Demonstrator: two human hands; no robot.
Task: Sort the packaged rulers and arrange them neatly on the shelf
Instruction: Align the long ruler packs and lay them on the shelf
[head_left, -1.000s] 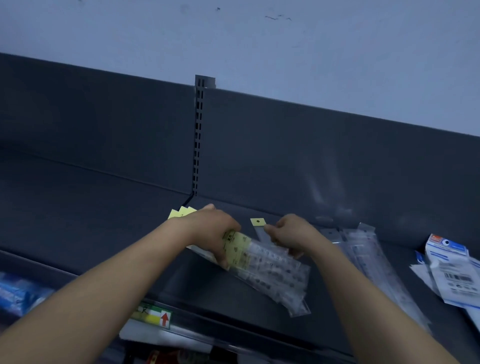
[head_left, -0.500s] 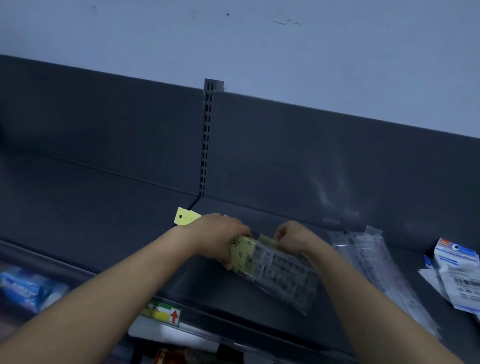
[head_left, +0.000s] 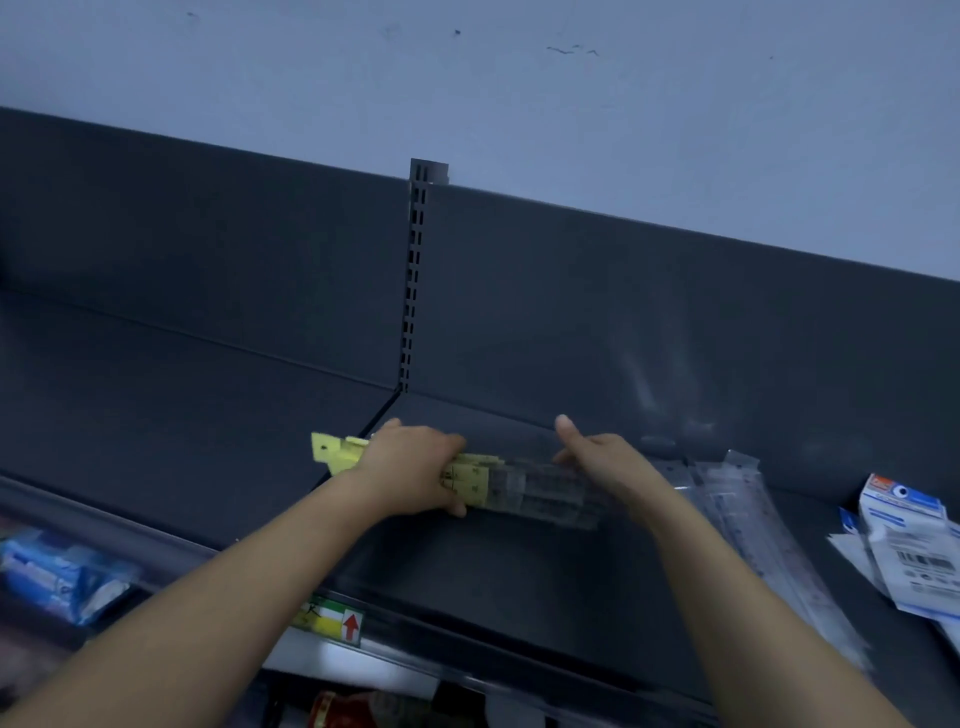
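A bundle of clear ruler packs with yellow header cards (head_left: 524, 491) lies across the dark grey shelf (head_left: 519, 582), its yellow tabs sticking out to the left. My left hand (head_left: 415, 473) grips the bundle near its yellow end, fingers curled round it. At the bundle's right end my right hand (head_left: 597, 462) rests with straight fingers and the thumb raised. More clear ruler packs (head_left: 748, 514) lie slanted on the shelf to the right.
White and blue packaged items (head_left: 909, 551) sit at the far right of the shelf. A slotted upright (head_left: 415, 280) divides the back panel. A yellow price tag (head_left: 332, 618) is on the front rail. Blue packs (head_left: 57, 577) lie on a lower shelf at left.
The bundle has turned from slanting toward me to lying level along the shelf. My right hand let go of the pack it pinched and now lies flat against the bundle's right end.
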